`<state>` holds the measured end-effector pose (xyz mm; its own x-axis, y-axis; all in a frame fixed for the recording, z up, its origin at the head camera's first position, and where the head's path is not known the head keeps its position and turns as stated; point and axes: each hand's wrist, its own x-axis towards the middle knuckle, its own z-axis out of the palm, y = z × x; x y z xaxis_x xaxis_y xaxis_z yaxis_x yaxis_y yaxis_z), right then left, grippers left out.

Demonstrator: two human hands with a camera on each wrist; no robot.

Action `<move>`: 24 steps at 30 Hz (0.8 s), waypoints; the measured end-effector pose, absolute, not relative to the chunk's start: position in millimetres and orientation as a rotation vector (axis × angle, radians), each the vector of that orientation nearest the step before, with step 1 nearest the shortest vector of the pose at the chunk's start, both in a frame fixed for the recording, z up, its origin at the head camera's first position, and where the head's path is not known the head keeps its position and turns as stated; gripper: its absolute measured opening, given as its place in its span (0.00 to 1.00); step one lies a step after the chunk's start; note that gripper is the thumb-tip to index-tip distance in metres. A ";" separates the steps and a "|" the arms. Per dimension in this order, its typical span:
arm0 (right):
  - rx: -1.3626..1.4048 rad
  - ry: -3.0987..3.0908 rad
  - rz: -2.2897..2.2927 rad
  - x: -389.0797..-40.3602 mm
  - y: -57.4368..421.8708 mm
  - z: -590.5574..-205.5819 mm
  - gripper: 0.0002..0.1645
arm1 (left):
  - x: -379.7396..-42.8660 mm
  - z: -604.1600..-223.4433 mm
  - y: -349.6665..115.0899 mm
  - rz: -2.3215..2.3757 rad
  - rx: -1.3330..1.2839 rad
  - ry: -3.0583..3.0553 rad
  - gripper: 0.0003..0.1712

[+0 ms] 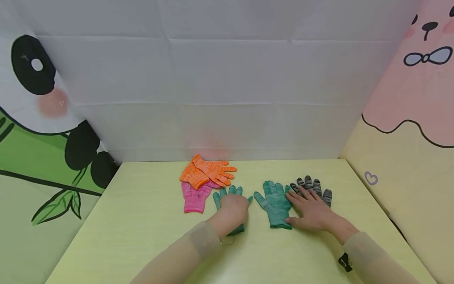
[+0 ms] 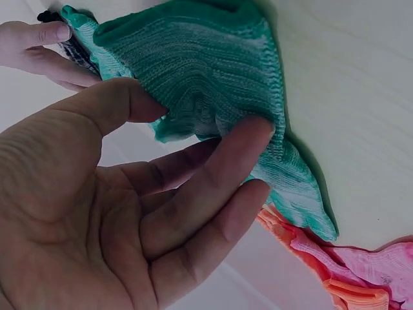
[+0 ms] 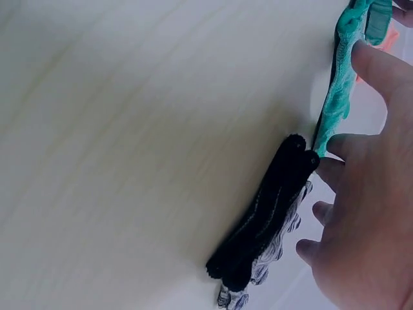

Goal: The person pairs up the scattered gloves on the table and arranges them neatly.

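Note:
In the head view my left hand [image 1: 233, 209] is over the middle of a teal knit glove [image 1: 238, 229], hiding most of its palm. The left wrist view shows my thumb and fingers pinching the fabric of that glove below its cuff [image 2: 187, 26]. My right hand [image 1: 313, 211] lies with fingers spread over a black-and-grey glove [image 1: 309, 184], covering its lower part. Its thumb reaches the cuff of a second teal glove [image 1: 277, 207], which lies flat between the two hands. In the right wrist view the black-and-grey glove's dark cuff [image 3: 258, 226] shows beside my fingers.
Two orange gloves [image 1: 209, 171] overlap at the back left, partly on top of a pink glove [image 1: 194, 199]. The pale yellow table [image 1: 134, 221] ends at a white backdrop [image 1: 227, 79], with printed side panels left and right. A black object [image 1: 345, 262] is at the right sleeve.

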<state>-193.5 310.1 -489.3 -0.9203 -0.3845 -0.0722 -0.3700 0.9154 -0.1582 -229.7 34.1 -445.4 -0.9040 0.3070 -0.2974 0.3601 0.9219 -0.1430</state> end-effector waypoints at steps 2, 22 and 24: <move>-0.589 2.986 -0.220 -192.8 311.1 -489.6 0.56 | -229.6 -446.0 32.6 -0.264 0.511 2.818 0.10; -0.606 2.957 -0.207 -193.4 312.2 -491.2 0.58 | -234.7 -439.6 18.1 -0.099 0.578 2.851 0.05; -0.606 2.957 -0.207 -193.2 312.3 -491.0 0.58 | -237.0 -436.6 11.9 -0.019 0.566 2.834 0.05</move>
<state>-193.2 312.3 -491.0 -0.9134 -0.3979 -0.0862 -0.3820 0.9108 -0.1566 -237.0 11.9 -436.6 -0.8930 0.3765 -0.2465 0.3797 0.9244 0.0362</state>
